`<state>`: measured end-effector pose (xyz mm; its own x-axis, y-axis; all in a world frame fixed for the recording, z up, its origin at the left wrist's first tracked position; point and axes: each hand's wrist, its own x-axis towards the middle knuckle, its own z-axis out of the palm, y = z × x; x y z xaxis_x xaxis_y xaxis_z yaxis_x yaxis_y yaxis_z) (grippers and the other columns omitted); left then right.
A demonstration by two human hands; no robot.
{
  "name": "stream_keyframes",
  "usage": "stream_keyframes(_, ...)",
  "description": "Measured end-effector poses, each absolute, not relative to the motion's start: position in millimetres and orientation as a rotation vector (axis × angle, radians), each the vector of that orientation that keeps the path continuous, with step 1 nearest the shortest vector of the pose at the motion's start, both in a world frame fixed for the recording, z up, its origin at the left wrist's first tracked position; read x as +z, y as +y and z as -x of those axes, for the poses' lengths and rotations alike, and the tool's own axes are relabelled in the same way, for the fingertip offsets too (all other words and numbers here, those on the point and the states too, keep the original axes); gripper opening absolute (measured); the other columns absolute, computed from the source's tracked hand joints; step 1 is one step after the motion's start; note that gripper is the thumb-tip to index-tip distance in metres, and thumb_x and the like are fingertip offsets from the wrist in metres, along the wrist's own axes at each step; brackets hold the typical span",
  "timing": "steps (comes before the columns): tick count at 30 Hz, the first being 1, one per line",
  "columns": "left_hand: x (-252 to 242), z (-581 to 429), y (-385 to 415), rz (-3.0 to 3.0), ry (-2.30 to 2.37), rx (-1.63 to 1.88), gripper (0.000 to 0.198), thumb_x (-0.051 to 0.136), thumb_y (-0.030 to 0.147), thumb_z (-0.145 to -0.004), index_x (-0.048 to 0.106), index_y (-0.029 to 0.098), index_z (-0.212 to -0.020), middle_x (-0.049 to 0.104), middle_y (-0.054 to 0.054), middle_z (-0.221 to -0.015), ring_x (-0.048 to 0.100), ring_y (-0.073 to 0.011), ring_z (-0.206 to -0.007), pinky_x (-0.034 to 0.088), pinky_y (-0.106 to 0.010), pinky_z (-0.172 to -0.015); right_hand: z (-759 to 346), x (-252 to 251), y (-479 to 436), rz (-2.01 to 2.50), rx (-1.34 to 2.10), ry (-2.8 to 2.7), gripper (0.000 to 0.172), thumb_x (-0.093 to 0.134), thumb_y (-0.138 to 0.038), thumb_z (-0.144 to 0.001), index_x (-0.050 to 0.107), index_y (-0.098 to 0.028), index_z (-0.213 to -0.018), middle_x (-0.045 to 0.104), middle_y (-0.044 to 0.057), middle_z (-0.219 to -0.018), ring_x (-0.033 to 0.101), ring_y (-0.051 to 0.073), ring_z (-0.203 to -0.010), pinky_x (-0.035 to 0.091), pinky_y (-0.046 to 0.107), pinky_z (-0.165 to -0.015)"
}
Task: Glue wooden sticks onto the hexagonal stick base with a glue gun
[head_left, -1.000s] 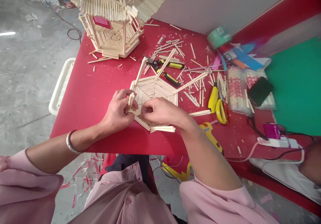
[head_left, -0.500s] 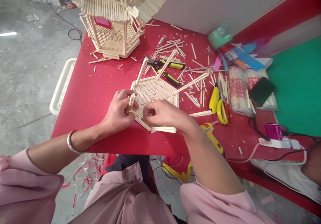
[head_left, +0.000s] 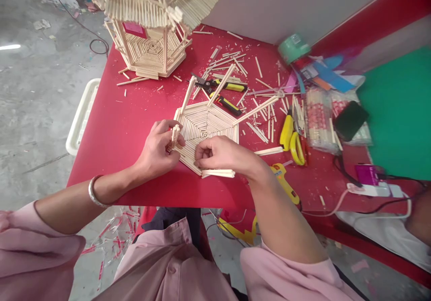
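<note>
A six-sided base of wooden sticks [head_left: 220,120] lies on the red table, with posts of bundled sticks rising from its corners. My left hand [head_left: 161,144] is closed around the stick post [head_left: 175,135] at the left corner. Over the near part of the base, my right hand [head_left: 218,153] has its fingers curled and pressed together; whatever they hold, if anything, is hidden. Close by that hand, another stick post [head_left: 218,173] leans out from the near corner. Beyond the base lie black-and-yellow pliers [head_left: 222,95].
A stick pavilion [head_left: 151,45] stands at the back left. Loose sticks [head_left: 232,63] litter the table. On the right are yellow-handled scissors [head_left: 292,139], a yellow glue gun [head_left: 285,184], bagged sticks [head_left: 319,121], a black phone [head_left: 351,120] and a power strip [head_left: 373,190]. Someone's arm [head_left: 419,220] shows at the right edge.
My right hand has shifted slightly right over the base. My left hand keeps its hold on the post. The whole view has drifted slightly.
</note>
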<state>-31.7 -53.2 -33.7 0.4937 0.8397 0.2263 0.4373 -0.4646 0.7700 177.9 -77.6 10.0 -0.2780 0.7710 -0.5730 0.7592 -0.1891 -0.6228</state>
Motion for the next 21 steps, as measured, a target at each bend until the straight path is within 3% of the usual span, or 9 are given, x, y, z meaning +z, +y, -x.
stream_keyframes(9, -33, 31, -53, -2.069, 1.040, 0.817, 0.027, 0.054, 0.000, -0.062, 0.065, 0.019, -0.077, 0.063, -0.007, -0.114, 0.058, -0.0238, -0.106, 0.055, -0.040, -0.089, -180, 15, -81, 1.841, 1.504, -1.991, 0.016, 0.060, -0.016, -0.069, 0.073, -0.020, -0.077, 0.070, -0.002, -0.071, 0.061, 0.012, -0.066, 0.041, 0.022, -0.058)
stream_keyframes(15, -35, 31, -54, -2.037, 1.063, 0.849, 0.024, 0.055, 0.002, -0.064, 0.065, 0.019, -0.076, 0.064, -0.006, -0.114, 0.059, -0.0227, -0.104, 0.055, -0.039, -0.088, -176, 20, -91, 1.841, 1.364, -1.895, 0.024, 0.048, -0.017, -0.084, 0.071, -0.020, -0.082, 0.073, 0.001, -0.078, 0.066, 0.013, -0.073, 0.044, 0.023, -0.066)
stream_keyframes(21, -34, 32, -53, -2.014, 1.044, 0.913, 0.020, 0.055, 0.008, -0.066, 0.067, 0.020, -0.078, 0.065, -0.006, -0.114, 0.059, -0.0224, -0.099, 0.054, -0.040, -0.086, -175, 20, -94, 1.851, 1.216, -1.699, 0.023, 0.046, -0.025, -0.092, 0.068, -0.019, -0.090, 0.069, 0.001, -0.075, 0.063, 0.012, -0.066, 0.044, 0.022, -0.060)
